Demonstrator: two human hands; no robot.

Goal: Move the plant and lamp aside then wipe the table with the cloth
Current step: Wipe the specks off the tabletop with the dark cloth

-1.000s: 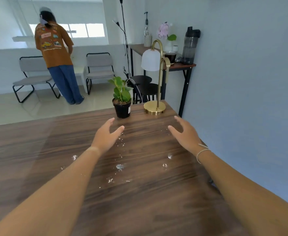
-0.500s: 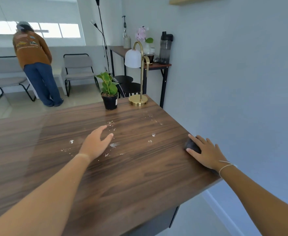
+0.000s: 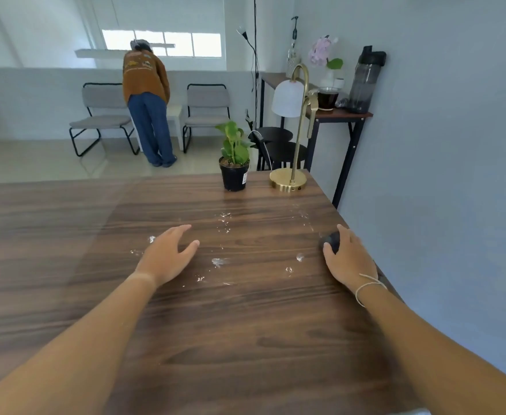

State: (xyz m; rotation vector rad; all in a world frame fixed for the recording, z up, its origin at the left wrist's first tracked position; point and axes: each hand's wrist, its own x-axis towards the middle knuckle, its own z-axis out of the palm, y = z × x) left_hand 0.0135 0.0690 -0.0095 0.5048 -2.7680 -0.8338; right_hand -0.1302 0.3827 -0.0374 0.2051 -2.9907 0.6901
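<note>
Right hand [image 3: 347,259] curls over a dark wad, prob. the cloth [image 3: 331,241], at the counter [image 3: 245,339] edge near the wall; left hand [image 3: 168,256] lies flat, fingers spread, w/ nothing in it. Plant [image 3: 234,158] & lamp [image 3: 290,130] sit at the far edge (already aside, I judge). White crumbs [image 3: 218,262] lie between the hands: press cloth flat, sweep inward in overlapping strokes.

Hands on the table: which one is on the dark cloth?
The right hand, at the table's right edge, covers the dark cloth. The left hand is spread open over bare wood among the white crumbs, holding nothing.
</note>
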